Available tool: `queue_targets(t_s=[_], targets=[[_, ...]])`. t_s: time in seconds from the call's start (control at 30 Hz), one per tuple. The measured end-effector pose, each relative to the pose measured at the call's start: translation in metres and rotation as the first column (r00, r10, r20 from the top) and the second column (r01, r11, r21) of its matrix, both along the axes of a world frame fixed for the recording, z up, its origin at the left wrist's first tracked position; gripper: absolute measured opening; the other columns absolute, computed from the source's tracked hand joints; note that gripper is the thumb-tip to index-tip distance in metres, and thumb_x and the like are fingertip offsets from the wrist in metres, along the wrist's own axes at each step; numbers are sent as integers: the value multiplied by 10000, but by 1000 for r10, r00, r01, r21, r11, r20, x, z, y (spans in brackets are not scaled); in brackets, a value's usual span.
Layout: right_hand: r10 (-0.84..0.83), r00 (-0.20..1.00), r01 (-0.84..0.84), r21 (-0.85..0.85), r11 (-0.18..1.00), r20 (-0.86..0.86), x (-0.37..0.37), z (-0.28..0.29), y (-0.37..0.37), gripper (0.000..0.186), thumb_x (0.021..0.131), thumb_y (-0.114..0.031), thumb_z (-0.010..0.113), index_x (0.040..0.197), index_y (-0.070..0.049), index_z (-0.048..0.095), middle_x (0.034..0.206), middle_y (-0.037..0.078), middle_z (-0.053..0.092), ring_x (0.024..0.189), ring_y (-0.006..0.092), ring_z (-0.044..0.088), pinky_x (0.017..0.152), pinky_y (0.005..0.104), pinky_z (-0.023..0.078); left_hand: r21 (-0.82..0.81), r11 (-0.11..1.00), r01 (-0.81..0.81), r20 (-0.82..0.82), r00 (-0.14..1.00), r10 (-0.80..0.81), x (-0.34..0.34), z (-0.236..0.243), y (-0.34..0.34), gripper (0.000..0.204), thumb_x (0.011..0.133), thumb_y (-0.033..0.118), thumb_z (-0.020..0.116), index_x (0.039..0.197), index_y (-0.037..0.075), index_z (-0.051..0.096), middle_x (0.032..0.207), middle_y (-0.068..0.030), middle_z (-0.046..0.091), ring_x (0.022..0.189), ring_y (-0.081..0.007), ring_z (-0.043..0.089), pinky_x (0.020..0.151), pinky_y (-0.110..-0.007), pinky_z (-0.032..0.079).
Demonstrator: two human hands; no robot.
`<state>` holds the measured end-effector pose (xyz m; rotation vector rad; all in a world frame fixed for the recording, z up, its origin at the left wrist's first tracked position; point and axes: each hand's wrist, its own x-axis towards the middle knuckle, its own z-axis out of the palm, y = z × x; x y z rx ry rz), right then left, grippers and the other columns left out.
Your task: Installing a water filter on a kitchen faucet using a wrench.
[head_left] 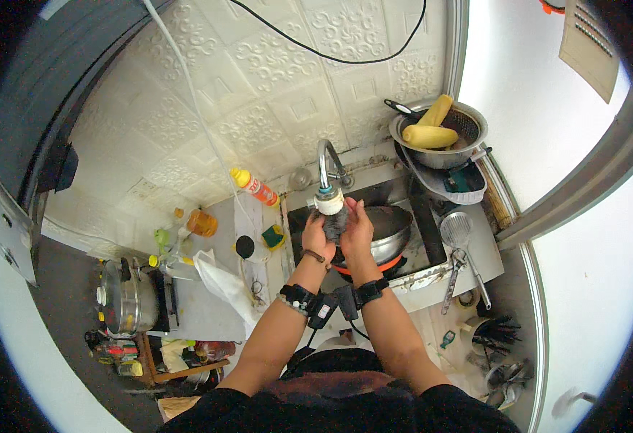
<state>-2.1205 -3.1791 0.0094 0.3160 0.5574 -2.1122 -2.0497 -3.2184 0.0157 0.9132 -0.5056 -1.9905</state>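
Both my hands are cupped around a grey steel-wool scrubber [336,225], directly below the white end piece [328,203] of the faucet [324,155]. My left hand [316,237] presses on its left side and my right hand [359,229] on its right, fingers curled up toward the spout. Water flow cannot be made out. Under and to the right of my hands, a round metal pan [392,242] rests tilted in the sink [430,229]. An orange-red rim shows beneath the pan.
Left of the sink are a red bottle [260,190] with a yellow cap, a green-yellow sponge [273,237] and a white cloth [222,285]. On the right stand a metal bowl [439,160] with yellow, corn-like pieces and a skimmer [457,229]. A pot [130,303] stands far left.
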Motion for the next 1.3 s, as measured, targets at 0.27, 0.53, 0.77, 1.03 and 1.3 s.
queue_targets(t_s=[0.27,0.53,0.77,1.03,1.3], targets=[[40,986,-5,-209,978,161,19,-12,-31,411,952,-365,423,1086,9,524,1070,106,570,1012,237,530,892,360,416,313,945,-99,-150,977,152,30,-4,-8,418,943,201,240,1256,-4,426,1253,-167,483,1125,-318,488,981,-448,396],[56,922,-29,-75,997,382,17,-24,-35,384,977,-322,346,1215,-38,446,1174,117,529,1053,292,512,875,434,442,295,945,-142,-147,970,192,34,-27,-19,422,946,227,285,1302,22,377,1277,-148,464,1128,-308,482,941,-429,412],[112,385,405,278,871,-916,49,99,2,304,911,-163,429,1088,58,542,1158,153,530,1022,342,519,859,436,426,-55,998,11,30,999,-9,18,5,-32,455,947,277,360,1334,41,323,1270,-150,461,1102,-299,493,854,-427,451],[615,-117,547,466,695,-779,9,83,-33,295,889,-221,514,1161,-129,583,1177,130,541,1039,359,500,841,433,418,-234,965,121,260,964,-58,19,41,-24,528,945,308,449,1369,91,221,1234,-120,461,1050,-270,515,768,-410,487],[19,941,23,121,992,-339,16,34,-46,355,953,-296,456,1015,35,569,1008,127,607,827,184,589,684,315,482,-222,971,85,174,984,-46,32,9,-34,422,966,312,391,1319,96,306,1219,-98,508,1052,-268,543,829,-439,488]])
